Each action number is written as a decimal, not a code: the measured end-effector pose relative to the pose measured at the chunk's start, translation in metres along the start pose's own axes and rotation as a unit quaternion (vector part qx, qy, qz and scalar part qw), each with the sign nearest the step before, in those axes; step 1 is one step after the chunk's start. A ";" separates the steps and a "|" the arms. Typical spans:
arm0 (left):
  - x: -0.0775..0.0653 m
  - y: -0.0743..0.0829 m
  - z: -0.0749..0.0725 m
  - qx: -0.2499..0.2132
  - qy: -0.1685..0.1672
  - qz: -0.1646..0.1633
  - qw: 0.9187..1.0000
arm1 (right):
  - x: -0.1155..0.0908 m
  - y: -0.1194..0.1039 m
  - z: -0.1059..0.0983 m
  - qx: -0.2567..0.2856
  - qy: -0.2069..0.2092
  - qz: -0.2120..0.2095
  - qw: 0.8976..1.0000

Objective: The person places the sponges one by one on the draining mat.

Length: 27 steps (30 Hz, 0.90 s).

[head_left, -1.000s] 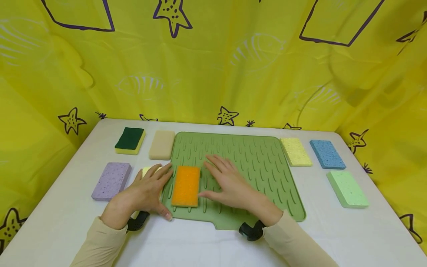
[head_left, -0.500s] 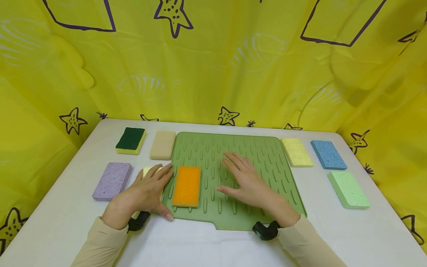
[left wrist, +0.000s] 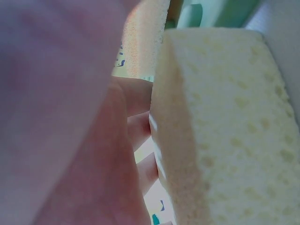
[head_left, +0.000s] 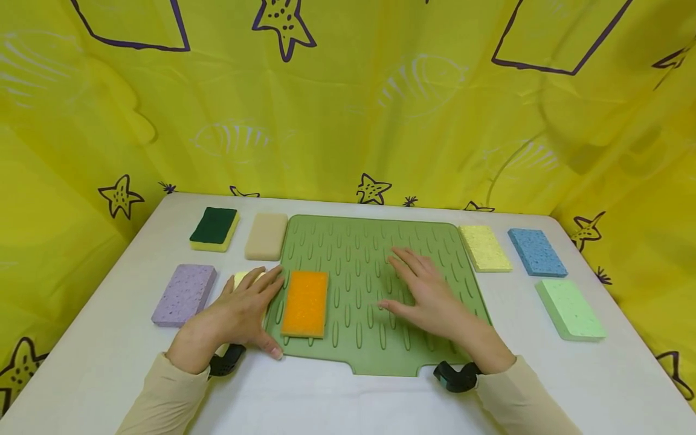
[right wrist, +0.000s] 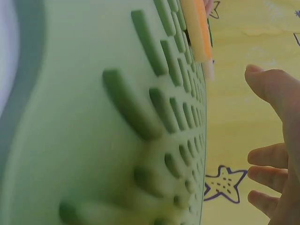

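My left hand (head_left: 239, 311) lies spread over a pale yellow sponge (head_left: 239, 278), mostly hidden beneath it in the head view. From the left wrist, the sponge (left wrist: 234, 126) looks thick and pitted, and its upper face lies close under my palm and fingers; whether they press on it I cannot tell. An orange sponge (head_left: 306, 304) lies on the left part of the ribbed green mat (head_left: 348, 356). Above the mat's right part hovers my right hand (head_left: 429, 296), holding nothing, fingers and thumb apart. The right wrist view shows that hand (right wrist: 276, 140) off the mat's surface.
At left lie a purple sponge (head_left: 185, 295), a green-and-yellow scrub sponge (head_left: 214, 229) and a beige sponge (head_left: 266, 236). Right of the mat are yellow (head_left: 485, 248), blue (head_left: 537, 252) and light green (head_left: 570, 309) sponges. A yellow curtain (head_left: 326, 121) hangs behind the white table (head_left: 304, 399).
My right hand has drawn away from the orange sponge, moving right across the mat. The left hand and the sponges have stayed in place.
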State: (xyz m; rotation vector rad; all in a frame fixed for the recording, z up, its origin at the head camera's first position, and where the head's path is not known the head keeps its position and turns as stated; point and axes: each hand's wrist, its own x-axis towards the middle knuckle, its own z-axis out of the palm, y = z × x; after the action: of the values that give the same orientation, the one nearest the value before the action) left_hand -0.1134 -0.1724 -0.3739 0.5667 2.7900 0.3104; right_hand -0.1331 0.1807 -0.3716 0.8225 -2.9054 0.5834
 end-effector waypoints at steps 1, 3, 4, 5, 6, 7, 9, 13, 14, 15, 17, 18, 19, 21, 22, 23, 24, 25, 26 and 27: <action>0.000 0.000 0.000 0.000 0.000 0.000 1.000 | -0.001 0.002 -0.001 -0.003 0.001 0.001 1.000; 0.000 0.000 0.001 -0.001 -0.002 -0.001 1.000 | -0.003 0.005 -0.003 -0.006 0.004 0.002 1.000; 0.000 0.000 0.001 -0.001 -0.002 -0.001 1.000 | -0.004 0.007 -0.004 -0.006 0.004 0.003 1.000; 0.000 0.000 0.001 -0.001 -0.003 -0.002 1.000 | -0.005 0.009 -0.005 -0.008 0.005 0.005 1.000; 0.000 0.000 0.001 -0.002 -0.003 -0.002 1.000 | -0.007 0.011 -0.006 -0.009 0.006 0.006 1.000; 0.000 0.000 0.001 -0.002 -0.003 -0.002 1.000 | -0.008 0.013 -0.007 -0.010 0.006 0.008 1.000; 0.000 0.000 0.001 -0.002 -0.003 -0.003 1.000 | -0.010 0.017 -0.010 -0.009 0.005 0.016 1.000; 0.000 0.000 0.001 -0.001 -0.003 -0.004 1.000 | -0.016 0.024 -0.016 -0.013 0.004 0.031 0.999; 0.000 0.000 0.001 0.000 -0.002 -0.004 1.000 | -0.018 0.026 -0.017 -0.016 0.006 0.033 0.999; 0.000 0.001 0.001 0.000 -0.002 -0.004 1.000 | -0.019 0.028 -0.019 -0.020 0.010 0.033 0.999; 0.000 0.001 0.001 0.002 -0.001 -0.003 1.000 | -0.021 0.031 -0.021 -0.028 0.018 0.033 0.999; 0.000 0.001 0.001 0.001 -0.001 -0.003 1.000 | -0.022 0.033 -0.023 -0.033 0.023 0.031 0.999; 0.000 0.001 0.001 0.002 -0.001 -0.003 1.000 | -0.024 0.035 -0.024 -0.037 0.028 0.029 0.998; 0.000 0.001 0.000 0.002 -0.002 -0.004 1.000 | -0.026 0.038 -0.026 -0.044 0.036 0.025 0.998; 0.000 0.001 0.000 0.002 -0.002 -0.004 1.000 | -0.027 0.040 -0.027 -0.047 0.040 0.022 0.998; 0.000 0.001 0.000 0.001 -0.003 -0.005 1.000 | -0.028 0.041 -0.028 -0.048 0.044 0.019 0.998; 0.000 0.001 0.000 0.002 -0.002 -0.003 1.000 | -0.030 0.043 -0.029 -0.049 0.048 0.017 0.997; 0.000 0.001 0.000 0.001 -0.002 -0.003 1.000 | -0.031 0.045 -0.030 -0.049 0.051 0.015 0.997; 0.000 0.001 0.000 0.001 -0.003 -0.004 1.000 | -0.033 0.046 -0.030 -0.050 0.055 0.012 0.997; 0.000 0.002 0.000 0.000 -0.003 -0.004 1.000 | -0.034 0.048 -0.031 -0.050 0.057 0.011 0.997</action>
State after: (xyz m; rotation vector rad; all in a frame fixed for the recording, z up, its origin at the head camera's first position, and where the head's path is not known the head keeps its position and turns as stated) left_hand -0.1129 -0.1709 -0.3736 0.5561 2.7867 0.3063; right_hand -0.1302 0.2468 -0.3648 0.7207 -2.8174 0.4669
